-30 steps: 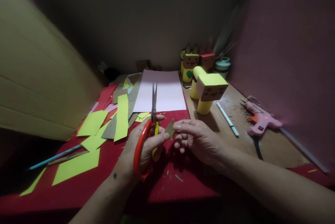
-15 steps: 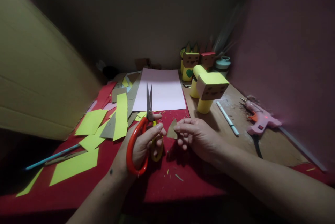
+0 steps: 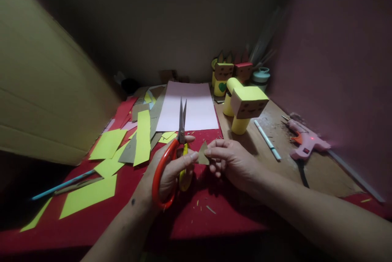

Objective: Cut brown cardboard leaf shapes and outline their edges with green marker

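Cardboard triangle [image 3: 203, 156], in right fingers [image 3: 217, 153], near left thumb [image 3: 187, 159]

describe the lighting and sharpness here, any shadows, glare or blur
Head view: the pink sheet is bright, while the back wall is dim; head view: a dark shadow lies on the red cloth below the right hand, and a glint shows on the red handle of the scissors; head view: the figure with the green heart looks soft, and the outer edges seem stretched.
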The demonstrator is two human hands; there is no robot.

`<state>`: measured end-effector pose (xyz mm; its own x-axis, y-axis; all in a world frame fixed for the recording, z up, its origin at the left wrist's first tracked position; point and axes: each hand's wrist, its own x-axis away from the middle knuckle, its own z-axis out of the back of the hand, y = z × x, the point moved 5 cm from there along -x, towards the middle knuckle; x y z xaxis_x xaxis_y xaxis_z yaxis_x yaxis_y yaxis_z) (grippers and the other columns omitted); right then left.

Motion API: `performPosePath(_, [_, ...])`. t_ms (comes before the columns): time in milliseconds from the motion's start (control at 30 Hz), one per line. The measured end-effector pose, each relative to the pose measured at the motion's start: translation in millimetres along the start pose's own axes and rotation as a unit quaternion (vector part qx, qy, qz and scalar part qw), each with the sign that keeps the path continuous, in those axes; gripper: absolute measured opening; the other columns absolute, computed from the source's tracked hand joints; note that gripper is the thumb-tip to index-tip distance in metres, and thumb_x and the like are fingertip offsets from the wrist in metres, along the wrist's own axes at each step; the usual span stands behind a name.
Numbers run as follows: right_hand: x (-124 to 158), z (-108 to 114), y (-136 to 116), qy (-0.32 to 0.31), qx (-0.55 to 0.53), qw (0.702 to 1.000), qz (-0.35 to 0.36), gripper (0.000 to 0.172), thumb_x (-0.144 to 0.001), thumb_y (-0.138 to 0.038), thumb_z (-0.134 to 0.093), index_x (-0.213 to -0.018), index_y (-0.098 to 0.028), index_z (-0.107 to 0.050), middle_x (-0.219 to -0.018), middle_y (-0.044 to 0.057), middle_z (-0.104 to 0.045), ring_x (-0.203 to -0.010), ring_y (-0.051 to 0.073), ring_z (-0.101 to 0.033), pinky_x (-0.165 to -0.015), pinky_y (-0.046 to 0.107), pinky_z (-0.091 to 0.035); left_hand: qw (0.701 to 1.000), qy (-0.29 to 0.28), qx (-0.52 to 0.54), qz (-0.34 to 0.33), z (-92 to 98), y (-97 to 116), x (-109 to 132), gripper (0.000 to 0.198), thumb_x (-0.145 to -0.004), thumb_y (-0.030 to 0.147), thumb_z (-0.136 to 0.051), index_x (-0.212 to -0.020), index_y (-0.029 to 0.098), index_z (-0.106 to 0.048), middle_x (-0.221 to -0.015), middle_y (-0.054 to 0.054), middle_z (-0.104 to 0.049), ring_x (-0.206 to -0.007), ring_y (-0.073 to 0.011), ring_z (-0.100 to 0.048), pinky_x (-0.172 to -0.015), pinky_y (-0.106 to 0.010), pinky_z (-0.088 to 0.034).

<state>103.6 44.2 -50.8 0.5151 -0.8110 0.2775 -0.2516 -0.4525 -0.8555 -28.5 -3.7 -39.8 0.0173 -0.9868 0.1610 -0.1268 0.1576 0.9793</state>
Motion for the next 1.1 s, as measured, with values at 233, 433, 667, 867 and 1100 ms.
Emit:
performPosePath(233, [-1.5, 0.8, -0.5, -0.011, 0.019, 1.0, 0.01, 0.018, -0.069, -0.022, -0.074, -0.065, -0.018, -0.056, -0.047, -0.005, -0.054, -0.041, 0.007, -0.052, -0.037, 0.018, -0.036, 0.955, 0.101, -0.275, -0.038, 22.9, 33.5, -1.0, 0.044, -0.076, 0.05, -0.061, -0.109, 0.022, -0.052, -0.064, 0.0, -0.053, -0.051, -0.0159, -0.049, -0.046, -0.026, -0.034])
performPosePath(433, [-3.7, 1.1, 3.9, -0.035, 0.024, 0.999, -0.004, 0.018, -0.072, -0.025, -0.072, -0.065, -0.018, -0.057, -0.046, -0.001, -0.059, -0.039, 0.008, -0.052, -0.035, 0.019, -0.031, 0.825, 0.158, -0.537, -0.072, 53.3, 49.3, -19.9, 0.02, -0.082, 0.04, -0.051, -0.091, 0.022, -0.054, -0.063, 0.0, -0.045, -0.058, -0.0195, -0.042, -0.057, -0.031, -0.026])
performPosePath(667, [-10.1, 6.4, 5.6, -0.032, 0.056, 0.998, -0.018, 0.016, -0.071, -0.025, -0.071, -0.068, -0.017, -0.058, -0.047, 0.002, -0.063, -0.033, 0.007, -0.049, -0.032, 0.019, -0.027, 0.755, 0.149, -0.637, -0.046, 72.0, 33.3, -39.3, 0.034, -0.08, 0.038, -0.051, -0.106, 0.016, -0.054, -0.076, -0.008, -0.059, -0.069, -0.0264, -0.056, -0.065, -0.037, -0.038])
performPosePath(867, [-12.4, 8.5, 7.3, -0.03, 0.049, 0.998, -0.018, 0.016, -0.071, -0.025, -0.074, -0.069, -0.017, -0.06, -0.047, 0.002, -0.064, -0.036, 0.009, -0.052, -0.033, 0.02, -0.029, 0.813, 0.125, -0.562, -0.092, 41.1, 49.3, -17.9, 0.049, -0.081, 0.038, -0.045, -0.122, 0.012, -0.051, -0.114, -0.021, -0.054, -0.109, -0.0367, -0.049, -0.092, -0.05, -0.036])
performPosePath(1100, [-11.6, 5.5, 3.5, -0.031, 0.032, 0.999, -0.001, 0.01, -0.073, -0.019, -0.071, -0.068, -0.015, -0.063, -0.049, 0.002, -0.062, -0.043, 0.01, -0.057, -0.041, 0.022, -0.04, 0.959, -0.032, -0.28, 0.036, 5.0, 20.7, -9.8, 0.027, -0.078, 0.045, -0.056, -0.078, 0.019, -0.058, -0.061, -0.002, -0.058, -0.049, -0.0124, -0.05, -0.047, -0.025, -0.039])
